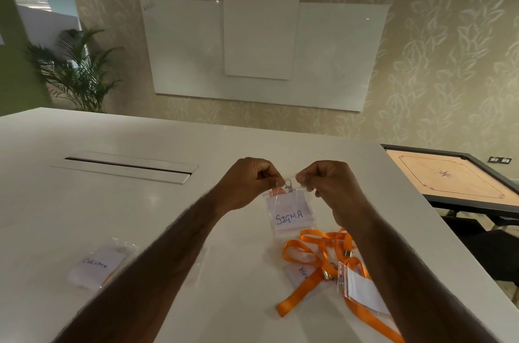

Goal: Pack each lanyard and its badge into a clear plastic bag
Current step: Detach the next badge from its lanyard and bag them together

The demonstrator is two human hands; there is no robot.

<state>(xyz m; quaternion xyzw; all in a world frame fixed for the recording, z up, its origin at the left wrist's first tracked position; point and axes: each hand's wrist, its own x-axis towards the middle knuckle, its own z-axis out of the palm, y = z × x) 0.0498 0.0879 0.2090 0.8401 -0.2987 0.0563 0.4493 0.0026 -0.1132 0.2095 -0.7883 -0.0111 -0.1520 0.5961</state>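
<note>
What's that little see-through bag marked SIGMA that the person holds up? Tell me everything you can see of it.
The clear plastic bag is small, thin and glossy. It hangs upright above the white table, pinched at its top edge by the left hand and the right hand, one at each corner. Inside sit a white badge card handwritten SIGMA, a metal clip near the mouth and a bit of orange lanyard. Whether the mouth is sealed cannot be told.

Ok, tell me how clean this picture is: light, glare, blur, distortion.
Head view: soft, even indoor light with no hard shadows; faint glare patches on the table; wide-angle distortion bows the whiteboard and the table edges; the SIGMA badge inside the held bag reads sharp; the packed bag at lower left looks softer.
</note>
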